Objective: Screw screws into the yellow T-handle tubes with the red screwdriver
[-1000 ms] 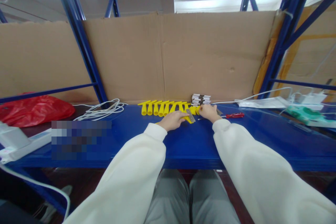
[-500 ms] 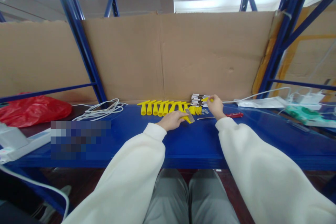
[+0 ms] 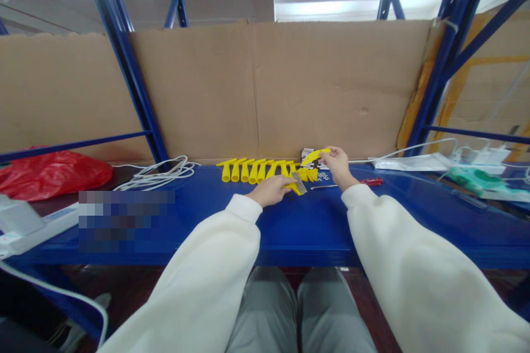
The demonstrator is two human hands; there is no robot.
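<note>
My left hand (image 3: 270, 191) is closed on a yellow scraper (image 3: 295, 188) with a flat grey blade plate, just above the table. Between the fingertips of my right hand (image 3: 338, 166) is a curved yellow plastic strip (image 3: 313, 158), its free end pointing left. That strip passes in front of a stack of white-and-black packets (image 3: 306, 151). Left of them, yellow T-shaped handles (image 3: 244, 171) stand in a row. Several small yellow pieces (image 3: 308, 175) and small screws (image 3: 323, 176) lie between my hands. A screwdriver with a red handle (image 3: 372, 181) rests by my right wrist.
Cardboard (image 3: 199, 94) walls off the back of the blue table (image 3: 306, 226). At the left are a coiled white cable (image 3: 165, 174), a red plastic bag (image 3: 58, 174) and a power strip (image 3: 41, 229). Green-and-white packaging (image 3: 482, 181) lies right, near blue rack posts (image 3: 451, 55).
My right hand has shifted slightly left and up, and the yellow strip now shows at greater length, stretching leftward. My left hand stays in place with the scraper.
</note>
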